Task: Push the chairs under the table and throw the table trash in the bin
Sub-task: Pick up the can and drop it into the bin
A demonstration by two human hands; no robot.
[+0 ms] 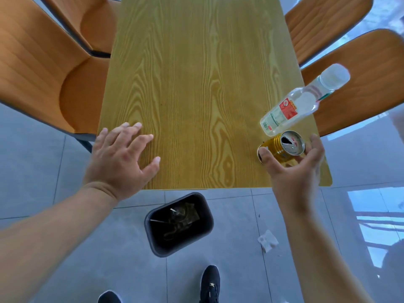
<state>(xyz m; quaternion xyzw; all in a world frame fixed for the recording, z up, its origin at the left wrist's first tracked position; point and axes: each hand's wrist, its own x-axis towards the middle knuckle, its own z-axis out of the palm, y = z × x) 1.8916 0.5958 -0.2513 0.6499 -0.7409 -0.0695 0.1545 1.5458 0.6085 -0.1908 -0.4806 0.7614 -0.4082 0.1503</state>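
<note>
On the wooden table [196, 84], near its front right corner, a gold drink can [282, 145] with an opened silver top stands beside a clear plastic bottle [299, 101] with a red label and white cap. My right hand [293, 169] is open, cupped around the can: the thumb is at the can's left side and the fingers are spread just off its right. My left hand [122, 154] is open with its fingers apart over the table's front left corner. Two orange chairs [43, 73] stand at the left and two orange chairs [360, 84] at the right.
A dark grey bin [153, 219] with some trash inside stands on the grey tiled floor just in front of the table's near edge. A crumpled white paper [267, 240] lies on the floor to the bin's right. My black shoes [209, 285] are at the bottom.
</note>
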